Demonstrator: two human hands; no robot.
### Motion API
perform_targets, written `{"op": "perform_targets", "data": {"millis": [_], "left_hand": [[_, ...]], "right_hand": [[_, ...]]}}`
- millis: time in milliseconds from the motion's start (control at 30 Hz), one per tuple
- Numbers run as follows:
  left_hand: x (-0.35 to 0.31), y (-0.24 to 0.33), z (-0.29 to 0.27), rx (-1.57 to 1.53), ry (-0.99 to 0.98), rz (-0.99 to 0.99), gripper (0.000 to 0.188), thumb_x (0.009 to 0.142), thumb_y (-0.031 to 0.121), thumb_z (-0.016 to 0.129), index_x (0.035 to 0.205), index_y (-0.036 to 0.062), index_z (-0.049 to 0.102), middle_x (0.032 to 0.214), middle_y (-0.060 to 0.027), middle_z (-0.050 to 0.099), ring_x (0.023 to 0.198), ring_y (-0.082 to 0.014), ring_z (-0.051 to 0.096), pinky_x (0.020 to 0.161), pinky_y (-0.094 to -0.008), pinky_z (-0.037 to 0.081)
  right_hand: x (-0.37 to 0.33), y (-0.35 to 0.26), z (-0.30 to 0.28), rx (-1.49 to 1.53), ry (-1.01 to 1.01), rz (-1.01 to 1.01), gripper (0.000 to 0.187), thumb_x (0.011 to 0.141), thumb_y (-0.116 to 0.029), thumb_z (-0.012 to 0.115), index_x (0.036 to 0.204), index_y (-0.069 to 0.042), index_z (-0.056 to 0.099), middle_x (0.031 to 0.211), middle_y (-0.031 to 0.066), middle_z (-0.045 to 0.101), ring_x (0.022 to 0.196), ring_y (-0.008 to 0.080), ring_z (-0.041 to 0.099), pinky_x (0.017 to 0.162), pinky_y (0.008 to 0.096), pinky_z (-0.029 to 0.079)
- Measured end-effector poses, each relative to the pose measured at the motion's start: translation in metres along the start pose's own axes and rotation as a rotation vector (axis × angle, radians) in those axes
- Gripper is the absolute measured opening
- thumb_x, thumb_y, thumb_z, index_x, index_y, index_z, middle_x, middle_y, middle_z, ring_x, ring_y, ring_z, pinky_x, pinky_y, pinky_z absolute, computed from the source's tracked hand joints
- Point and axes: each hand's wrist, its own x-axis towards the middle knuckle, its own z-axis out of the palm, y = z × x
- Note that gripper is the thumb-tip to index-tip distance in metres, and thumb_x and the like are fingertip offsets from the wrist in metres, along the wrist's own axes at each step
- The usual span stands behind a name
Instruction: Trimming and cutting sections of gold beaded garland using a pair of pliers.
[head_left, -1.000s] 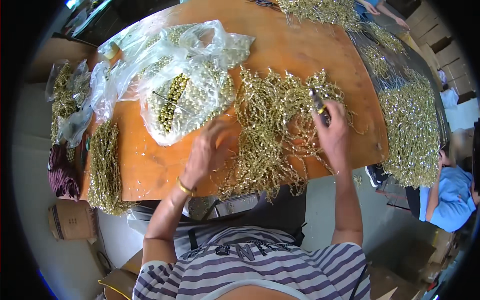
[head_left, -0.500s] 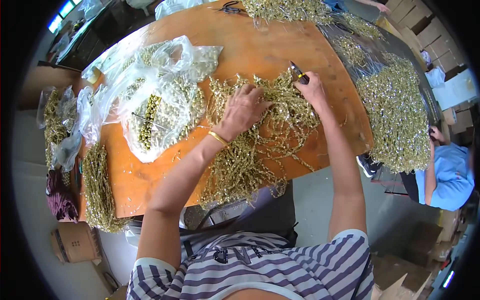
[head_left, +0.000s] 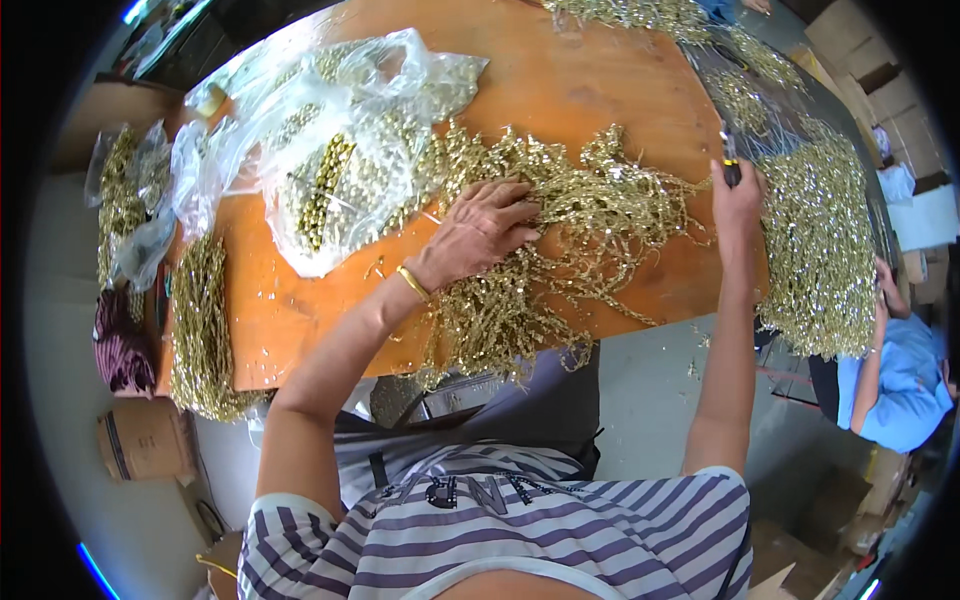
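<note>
On the brown table a heap of gold glittery bead-like strands (head_left: 500, 300) spreads in front of me, partly hanging over the near edge. My left hand (head_left: 480, 228), with a gold bangle at its wrist, presses into the heap, its fingers curled over the strands; their tips are partly hidden. Off to the right, my right hand (head_left: 738, 195) is closed around a small pair of pliers (head_left: 730, 158) with black and yellow handles, jaws pointing away from me. Some loose strands (head_left: 660, 200) stretch from the heap toward that hand but stop short of it.
Clear plastic bags of pale and gold beads (head_left: 365, 180) lie left of the heap. A gold strand bundle (head_left: 200, 330) hangs over the near left edge. At right, a dark table carries another gold pile (head_left: 820, 240), beside a person in a blue shirt (head_left: 900, 385).
My right hand has swung right, away from the heap, with the pliers. Strands at the heap's right side now reach farther right. My left hand stays on the heap as the view shifts.
</note>
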Motion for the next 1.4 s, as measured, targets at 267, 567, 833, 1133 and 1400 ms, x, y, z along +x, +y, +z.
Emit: {"op": "perform_targets", "data": {"millis": [267, 567, 833, 1133, 1400], "left_hand": [[0.020, -0.013, -0.004, 0.005, 0.358, -0.207, 0.037, 0.081, 0.032, 0.056, 0.105, 0.0044, 0.053, 0.103, -0.0164, 0.053, 0.092, -0.0282, 0.053, 0.074, -0.0378, 0.044], [0.036, -0.079, 0.012, 0.392, 0.457, -0.533, 0.037, 0.075, 0.030, 0.063, 0.102, 0.0060, 0.054, 0.081, -0.0148, 0.060, 0.079, -0.0272, 0.057, 0.066, -0.0357, 0.047], [0.030, -0.074, -0.015, -0.287, 0.289, -0.738, 0.026, 0.066, 0.014, 0.057, 0.091, 0.0073, 0.066, 0.081, -0.0134, 0.065, 0.075, -0.0245, 0.063, 0.071, -0.0313, 0.048], [0.018, -0.070, -0.023, -0.978, 0.623, -0.864, 0.025, 0.076, 0.004, 0.060, 0.100, -0.0025, 0.059, 0.086, -0.0077, 0.062, 0.071, -0.0150, 0.058, 0.063, -0.0228, 0.047], [0.013, -0.054, -0.047, -1.480, 0.628, -0.653, 0.018, 0.077, 0.000, 0.051, 0.095, 0.0017, 0.055, 0.089, -0.0085, 0.060, 0.079, -0.0170, 0.057, 0.068, -0.0305, 0.046]], "right_hand": [[-0.005, -0.131, 0.059, 0.183, -0.351, -0.220, 0.037, 0.072, -0.035, 0.066, 0.077, -0.001, 0.053, 0.068, 0.0096, 0.052, 0.062, 0.0240, 0.050, 0.058, 0.0330, 0.040], [-0.020, -0.173, 0.047, 0.325, -0.972, 0.025, 0.055, 0.067, -0.048, 0.065, 0.087, 0.002, 0.052, 0.082, 0.0185, 0.056, 0.070, 0.0288, 0.058, 0.062, 0.0382, 0.047], [-0.028, -0.111, 0.071, 0.128, -0.619, -0.037, 0.033, 0.068, -0.024, 0.061, 0.092, -0.002, 0.051, 0.092, 0.0190, 0.055, 0.083, 0.0352, 0.055, 0.071, 0.0435, 0.044], [-0.006, -0.025, 0.047, -0.116, -0.557, 0.242, 0.041, 0.068, -0.032, 0.061, 0.095, -0.001, 0.056, 0.096, 0.0218, 0.056, 0.090, 0.0363, 0.054, 0.077, 0.0443, 0.042], [0.028, -0.067, 0.007, 0.073, -0.083, -0.053, 0.043, 0.074, -0.038, 0.064, 0.096, -0.002, 0.055, 0.091, 0.0146, 0.054, 0.096, 0.0286, 0.048, 0.080, 0.0379, 0.039]]}}
